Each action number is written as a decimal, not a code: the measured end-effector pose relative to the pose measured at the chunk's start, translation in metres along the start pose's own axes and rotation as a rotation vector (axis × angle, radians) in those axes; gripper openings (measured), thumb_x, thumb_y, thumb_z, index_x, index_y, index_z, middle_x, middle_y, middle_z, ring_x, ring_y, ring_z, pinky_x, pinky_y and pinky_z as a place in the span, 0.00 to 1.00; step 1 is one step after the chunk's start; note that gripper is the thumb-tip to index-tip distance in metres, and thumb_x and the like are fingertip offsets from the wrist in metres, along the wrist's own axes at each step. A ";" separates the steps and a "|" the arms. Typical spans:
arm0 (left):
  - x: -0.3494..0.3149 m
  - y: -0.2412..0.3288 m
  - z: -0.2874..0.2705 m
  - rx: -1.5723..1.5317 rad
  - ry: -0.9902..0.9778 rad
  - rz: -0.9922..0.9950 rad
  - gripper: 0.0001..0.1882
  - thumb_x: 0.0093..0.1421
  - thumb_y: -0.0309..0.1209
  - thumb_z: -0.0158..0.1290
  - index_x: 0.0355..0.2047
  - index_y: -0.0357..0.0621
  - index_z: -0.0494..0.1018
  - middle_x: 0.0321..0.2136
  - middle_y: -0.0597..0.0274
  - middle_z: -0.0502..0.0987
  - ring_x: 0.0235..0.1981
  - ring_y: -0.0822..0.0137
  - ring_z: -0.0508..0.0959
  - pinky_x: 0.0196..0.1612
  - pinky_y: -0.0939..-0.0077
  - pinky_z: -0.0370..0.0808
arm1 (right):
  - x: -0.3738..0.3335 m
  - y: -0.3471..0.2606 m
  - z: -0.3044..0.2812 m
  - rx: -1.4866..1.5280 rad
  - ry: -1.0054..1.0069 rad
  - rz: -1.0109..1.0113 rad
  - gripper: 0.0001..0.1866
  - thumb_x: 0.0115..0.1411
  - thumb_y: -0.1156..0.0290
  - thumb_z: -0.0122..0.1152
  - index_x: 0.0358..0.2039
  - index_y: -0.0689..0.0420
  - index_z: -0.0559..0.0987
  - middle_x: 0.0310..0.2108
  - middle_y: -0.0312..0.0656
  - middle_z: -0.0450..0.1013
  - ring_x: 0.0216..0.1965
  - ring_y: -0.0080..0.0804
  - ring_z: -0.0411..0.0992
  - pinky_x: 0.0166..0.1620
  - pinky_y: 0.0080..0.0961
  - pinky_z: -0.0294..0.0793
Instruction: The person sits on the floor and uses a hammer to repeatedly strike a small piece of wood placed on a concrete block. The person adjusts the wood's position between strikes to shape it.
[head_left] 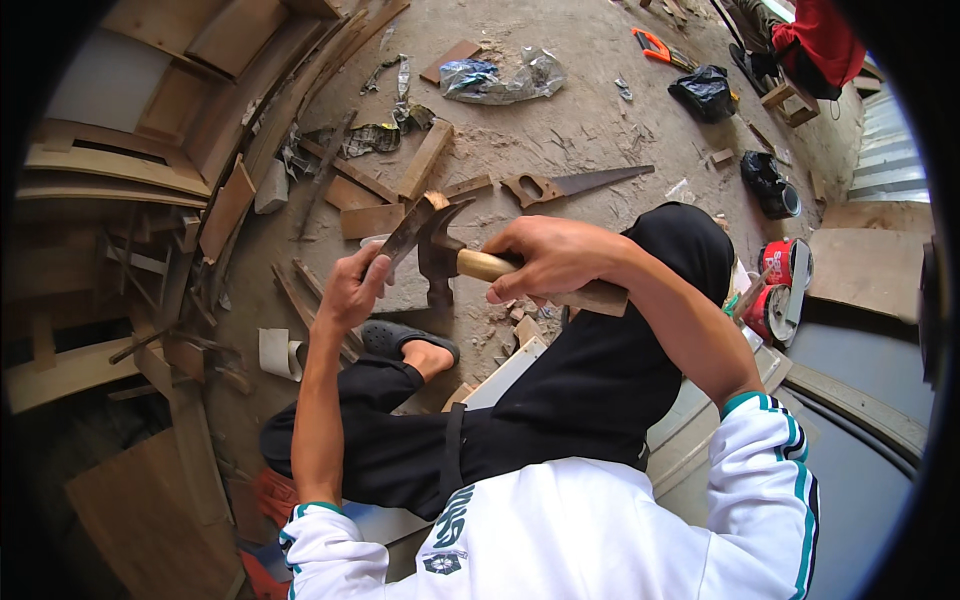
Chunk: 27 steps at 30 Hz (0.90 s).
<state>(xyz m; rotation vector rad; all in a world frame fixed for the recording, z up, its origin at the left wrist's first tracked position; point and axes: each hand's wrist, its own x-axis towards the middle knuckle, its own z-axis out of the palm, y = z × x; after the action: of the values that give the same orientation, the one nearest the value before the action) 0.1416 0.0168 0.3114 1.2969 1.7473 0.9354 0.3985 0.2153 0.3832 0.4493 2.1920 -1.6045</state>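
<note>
My left hand (352, 287) is closed around a narrow brownish flat piece (408, 228) with a pale, frayed upper end; its exact kind cannot be made out. My right hand (545, 258) grips the wooden handle of a claw hammer (437, 257). The hammer's dark head is right beside the flat piece, its claw pointing up and away from me. Whether the two touch is hard to see. Both hands are raised above my bent legs in black trousers (570, 375). Below them, a dark clog (395, 338) is on my foot.
A handsaw (575, 185) lies on the floor ahead, near wood offcuts (425, 160) and crumpled clear plastic (515, 80). Wooden frames and boards (120, 160) crowd the left. To the right are a black bag (705, 92), red cans (775, 300) and an orange-handled tool (652, 45); someone in red (820, 45) is beyond.
</note>
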 end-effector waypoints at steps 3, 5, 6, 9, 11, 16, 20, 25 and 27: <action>0.000 -0.003 -0.001 -0.137 -0.020 -0.021 0.21 0.73 0.45 0.46 0.45 0.37 0.74 0.23 0.66 0.74 0.23 0.76 0.73 0.28 0.78 0.71 | -0.001 0.001 0.000 0.114 0.035 -0.032 0.19 0.63 0.62 0.66 0.45 0.65 0.76 0.25 0.37 0.74 0.24 0.23 0.75 0.28 0.25 0.74; 0.006 -0.001 -0.005 -0.219 -0.079 -0.069 0.22 0.72 0.47 0.46 0.46 0.37 0.73 0.23 0.65 0.74 0.24 0.76 0.74 0.29 0.78 0.72 | -0.002 0.003 0.001 0.221 0.052 -0.045 0.19 0.64 0.64 0.64 0.48 0.65 0.74 0.25 0.36 0.72 0.23 0.22 0.73 0.25 0.23 0.73; 0.009 0.001 -0.009 -0.252 -0.116 -0.109 0.22 0.72 0.48 0.46 0.45 0.38 0.73 0.23 0.65 0.74 0.25 0.76 0.74 0.29 0.78 0.72 | -0.002 0.005 0.006 0.295 0.063 -0.049 0.19 0.65 0.65 0.64 0.48 0.65 0.74 0.25 0.35 0.71 0.22 0.21 0.72 0.24 0.22 0.72; 0.016 0.009 -0.023 -0.213 -0.183 -0.200 0.24 0.71 0.51 0.46 0.40 0.39 0.72 0.22 0.65 0.73 0.23 0.75 0.73 0.28 0.79 0.71 | -0.001 0.007 0.006 0.383 0.063 -0.048 0.19 0.66 0.65 0.63 0.50 0.65 0.73 0.24 0.33 0.70 0.21 0.20 0.71 0.22 0.20 0.71; 0.017 0.011 -0.030 -0.167 -0.206 -0.233 0.25 0.71 0.54 0.46 0.36 0.40 0.71 0.20 0.67 0.71 0.21 0.76 0.72 0.26 0.79 0.70 | -0.003 0.008 0.003 0.417 0.071 -0.060 0.20 0.65 0.66 0.64 0.51 0.65 0.73 0.24 0.33 0.70 0.21 0.19 0.71 0.22 0.19 0.71; 0.020 0.003 -0.027 -0.087 -0.119 -0.219 0.27 0.70 0.57 0.46 0.29 0.44 0.69 0.16 0.72 0.65 0.16 0.78 0.65 0.20 0.79 0.63 | -0.004 0.006 0.003 0.487 0.137 -0.068 0.20 0.63 0.66 0.66 0.51 0.64 0.77 0.24 0.32 0.71 0.19 0.16 0.71 0.20 0.18 0.71; 0.018 -0.003 -0.011 -0.126 -0.055 -0.250 0.31 0.68 0.60 0.46 0.28 0.43 0.71 0.15 0.73 0.64 0.15 0.78 0.63 0.19 0.79 0.61 | 0.000 0.011 0.005 0.514 0.187 -0.042 0.15 0.62 0.65 0.67 0.44 0.63 0.80 0.24 0.32 0.73 0.19 0.16 0.71 0.19 0.18 0.70; 0.014 0.004 0.015 -0.172 0.056 -0.347 0.35 0.66 0.64 0.46 0.25 0.42 0.73 0.14 0.71 0.66 0.15 0.78 0.65 0.19 0.79 0.62 | 0.001 0.014 -0.001 0.513 0.208 -0.033 0.11 0.62 0.68 0.65 0.36 0.65 0.81 0.23 0.35 0.73 0.17 0.19 0.71 0.17 0.21 0.70; 0.015 0.006 0.016 -0.168 0.061 -0.385 0.35 0.66 0.65 0.46 0.24 0.42 0.73 0.13 0.71 0.66 0.15 0.78 0.65 0.20 0.79 0.62 | 0.001 0.014 -0.001 0.509 0.221 -0.019 0.11 0.62 0.68 0.65 0.36 0.64 0.81 0.23 0.35 0.73 0.18 0.19 0.71 0.18 0.21 0.70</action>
<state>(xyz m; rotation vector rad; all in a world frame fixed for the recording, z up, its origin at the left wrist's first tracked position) 0.1556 0.0344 0.3070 0.7941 1.8356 0.8812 0.4046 0.2202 0.3712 0.7822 1.9133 -2.2188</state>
